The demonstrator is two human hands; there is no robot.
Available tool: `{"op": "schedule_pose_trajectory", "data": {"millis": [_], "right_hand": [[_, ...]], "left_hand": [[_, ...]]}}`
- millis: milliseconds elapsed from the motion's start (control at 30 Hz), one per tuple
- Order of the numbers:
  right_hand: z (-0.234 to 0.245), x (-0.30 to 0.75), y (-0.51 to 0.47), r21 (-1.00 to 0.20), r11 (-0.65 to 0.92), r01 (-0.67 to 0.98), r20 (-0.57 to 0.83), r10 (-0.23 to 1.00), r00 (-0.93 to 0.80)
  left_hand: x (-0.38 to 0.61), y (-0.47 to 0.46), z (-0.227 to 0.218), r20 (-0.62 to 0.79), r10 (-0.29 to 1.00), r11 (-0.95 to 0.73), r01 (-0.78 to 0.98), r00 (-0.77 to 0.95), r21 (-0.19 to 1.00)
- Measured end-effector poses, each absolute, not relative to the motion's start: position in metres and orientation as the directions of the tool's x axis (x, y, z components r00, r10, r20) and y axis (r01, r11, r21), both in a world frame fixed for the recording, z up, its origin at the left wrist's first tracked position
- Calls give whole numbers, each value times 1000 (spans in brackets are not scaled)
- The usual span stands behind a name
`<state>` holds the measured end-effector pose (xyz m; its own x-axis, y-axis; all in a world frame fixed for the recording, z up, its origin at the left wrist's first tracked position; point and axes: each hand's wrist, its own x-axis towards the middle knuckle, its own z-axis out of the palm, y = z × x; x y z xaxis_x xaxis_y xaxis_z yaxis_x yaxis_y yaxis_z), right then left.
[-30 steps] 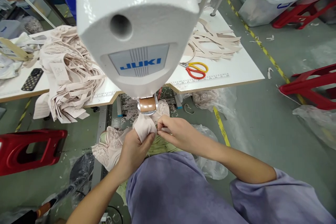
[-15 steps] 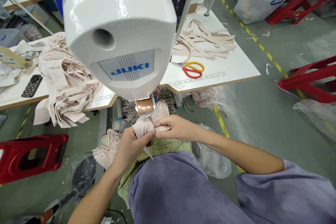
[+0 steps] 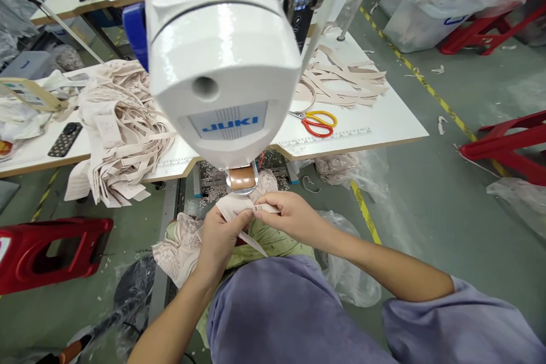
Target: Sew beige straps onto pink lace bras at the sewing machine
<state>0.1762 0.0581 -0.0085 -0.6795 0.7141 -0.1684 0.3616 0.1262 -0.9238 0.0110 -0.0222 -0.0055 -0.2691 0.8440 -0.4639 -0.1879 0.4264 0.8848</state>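
My left hand (image 3: 222, 234) is closed on a pale beige fabric band (image 3: 234, 205), thumb on top, just below the sewing machine's head. My right hand (image 3: 292, 217) pinches a narrow beige strap (image 3: 268, 209) where it meets the band; the two hands' fingertips almost touch. A loose strap end (image 3: 255, 243) hangs below my left thumb. Beige lace fabric (image 3: 181, 244) of the garment drapes left of my left hand, and more lace (image 3: 268, 181) shows behind the fingers. Above them stands the white JUKI sewing machine (image 3: 226, 79); its needle area is hidden.
On the white table (image 3: 384, 136), yellow-and-red-handled scissors (image 3: 319, 124) lie by beige strips (image 3: 345, 79). A heap of beige straps (image 3: 123, 142) and a phone (image 3: 65, 139) are at left. Red stools (image 3: 55, 253) stand on the floor.
The view has tilted up a little, so the machine and table sit lower and further right. My hands keep the same hold on the band and strap, which lie slightly flatter.
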Motion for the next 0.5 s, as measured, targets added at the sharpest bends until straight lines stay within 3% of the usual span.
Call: {"op": "schedule_pose_trajectory", "data": {"millis": [67,200,267,367,433,500], "right_hand": [[-4,177,62,-916,185,355,-125,709,-694],[10,177,80,-946,-47,322,-286,592,-753],[19,175,92,-945,-158,288,-326,542,-775],[33,167,109,-942,-224,250,-325,418,-848],[44,160,120,-951,-122,283,-308,340,-889],[52,154,130,-936,101,337,-286,340,-896]], "left_hand": [[10,-27,-3,-435,864,401,-175,-255,899],[4,-50,-19,-246,921,229,-91,-302,969],[5,-59,-32,-123,925,70,-159,-360,985],[9,-63,-42,-90,963,16,-279,-252,960],[6,-59,-39,-25,977,-33,-262,-212,964],[-5,-53,-33,103,962,-134,-108,-251,985]]}}
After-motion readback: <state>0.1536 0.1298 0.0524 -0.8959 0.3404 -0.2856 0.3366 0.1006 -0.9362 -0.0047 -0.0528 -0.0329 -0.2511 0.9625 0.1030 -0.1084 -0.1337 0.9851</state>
